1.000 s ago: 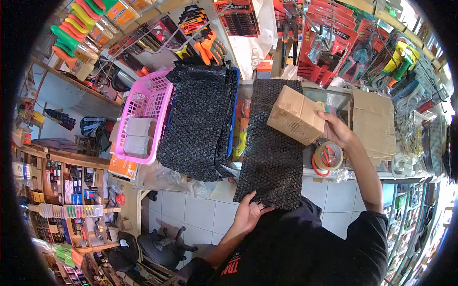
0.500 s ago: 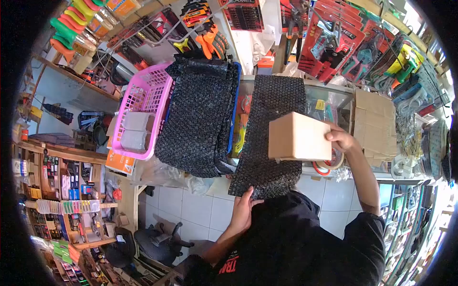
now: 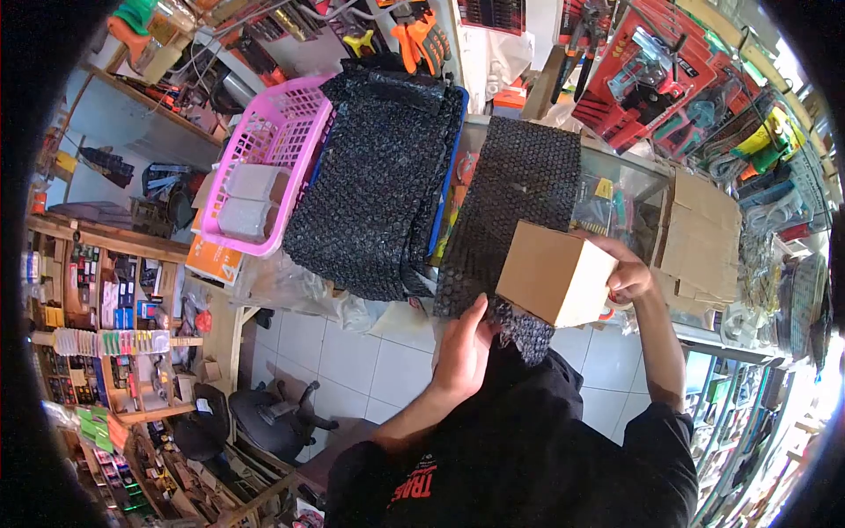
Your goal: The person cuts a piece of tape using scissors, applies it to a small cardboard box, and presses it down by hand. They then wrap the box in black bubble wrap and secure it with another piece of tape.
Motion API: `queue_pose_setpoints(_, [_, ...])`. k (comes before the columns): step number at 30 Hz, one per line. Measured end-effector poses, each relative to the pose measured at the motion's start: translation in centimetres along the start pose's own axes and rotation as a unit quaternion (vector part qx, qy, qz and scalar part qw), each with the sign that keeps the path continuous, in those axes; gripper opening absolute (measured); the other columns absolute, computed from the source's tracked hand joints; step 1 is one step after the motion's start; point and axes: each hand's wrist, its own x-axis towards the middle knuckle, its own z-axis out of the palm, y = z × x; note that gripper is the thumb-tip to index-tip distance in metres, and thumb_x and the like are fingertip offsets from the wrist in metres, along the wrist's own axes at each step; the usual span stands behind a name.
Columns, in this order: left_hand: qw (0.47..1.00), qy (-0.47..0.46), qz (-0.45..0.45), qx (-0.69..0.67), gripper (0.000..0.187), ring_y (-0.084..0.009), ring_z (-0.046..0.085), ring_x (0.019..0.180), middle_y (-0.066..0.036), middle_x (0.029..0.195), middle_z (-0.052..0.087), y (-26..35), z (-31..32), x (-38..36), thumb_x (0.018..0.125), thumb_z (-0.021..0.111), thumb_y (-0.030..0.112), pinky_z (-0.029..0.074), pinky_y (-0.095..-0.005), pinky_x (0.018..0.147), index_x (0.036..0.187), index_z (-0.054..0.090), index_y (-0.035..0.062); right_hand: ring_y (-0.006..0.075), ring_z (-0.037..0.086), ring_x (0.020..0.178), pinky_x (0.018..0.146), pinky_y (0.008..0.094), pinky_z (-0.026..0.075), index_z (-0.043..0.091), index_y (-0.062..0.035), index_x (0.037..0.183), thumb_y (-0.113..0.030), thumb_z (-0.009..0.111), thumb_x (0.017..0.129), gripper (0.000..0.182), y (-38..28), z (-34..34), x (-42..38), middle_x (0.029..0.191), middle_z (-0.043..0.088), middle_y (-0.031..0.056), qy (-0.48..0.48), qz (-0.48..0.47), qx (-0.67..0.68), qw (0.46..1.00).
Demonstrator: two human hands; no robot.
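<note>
My right hand grips a small plain brown cardboard box by its right side, with the box tilted over the near end of a black bubble wrap sheet. The sheet lies lengthwise across the glass counter, and its near end hangs toward my body. At that near edge my left hand holds the wrap, thumb on top and the other fingers partly hidden. Left of the sheet is a thick stack of black bubble wrap on a blue tray.
A pink plastic basket with white boxes stands left of the stack. Flattened cardboard lies on the counter at right. Packaged tools hang behind. A black office chair stands on the tiled floor at lower left.
The box has turned and tilted and come slightly nearer to me. My left hand has moved up and right with the wrap's near edge. The whole view has shifted a little.
</note>
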Motion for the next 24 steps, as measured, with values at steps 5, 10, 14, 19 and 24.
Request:
queue_pose_setpoints(5, [0.998,-0.026,-0.014,-0.05,0.042,-0.0139,0.06,0.087,-0.003,0.1,0.066,1.1,2.6,0.4,0.112,0.054,0.048,0.049,-0.0339,0.082,0.116,0.064,0.0066,0.0369,0.05,0.144,0.12,0.0474,0.037,0.062,-0.0005,0.147,-0.029,0.084,0.056,0.098,1.6,-0.5,0.2,0.156,0.049,0.0199,-0.023,-0.055,-0.007,0.998])
queue_pose_setpoints(10, [0.999,-0.049,-0.009,0.019,0.033,-0.0104,0.056,0.08,0.001,0.09,0.058,1.0,2.1,0.9,0.111,0.06,0.044,0.047,-0.0296,0.075,0.109,0.058,0.0103,0.0377,0.048,0.145,0.121,0.0471,0.036,0.062,-0.0024,0.147,-0.028,0.084,0.057,0.096,1.8,-0.7,0.0,0.158,0.048,0.019,-0.043,-0.058,-0.024,0.997])
queue_pose_setpoints(14, [0.997,-0.057,-0.036,0.03,0.031,-0.0081,0.053,0.078,0.002,0.09,0.055,0.9,2.7,0.8,0.108,0.067,0.04,0.045,-0.0272,0.071,0.11,0.055,0.0112,0.0375,0.049,0.144,0.121,0.0475,0.036,0.063,-0.0025,0.146,-0.027,0.084,0.058,0.094,2.2,-0.5,0.1,0.159,0.048,0.0188,-0.041,-0.06,-0.02,0.997])
queue_pose_setpoints(19, [0.993,-0.104,-0.035,0.036,0.038,-0.0094,0.051,0.081,0.005,0.088,0.049,0.6,1.8,1.1,0.105,0.068,0.048,0.045,-0.0288,0.072,0.118,0.056,0.0139,0.037,0.049,0.144,0.121,0.0471,0.035,0.065,-0.0036,0.145,-0.025,0.084,0.059,0.09,1.0,1.4,-0.4,0.158,0.049,0.0191,0.002,0.003,0.023,1.0])
queue_pose_setpoints(24, [0.994,-0.086,0.014,0.066,0.027,-0.0058,0.052,0.073,0.005,0.089,0.061,-0.4,0.9,1.9,0.103,0.073,0.038,0.042,-0.0239,0.064,0.111,0.064,0.0131,0.0373,0.047,0.146,0.12,0.0492,0.034,0.066,-0.0058,0.144,-0.022,0.084,0.065,0.083,1.5,1.1,-0.2,0.158,0.049,0.0198,-0.035,-0.007,-0.007,0.999])
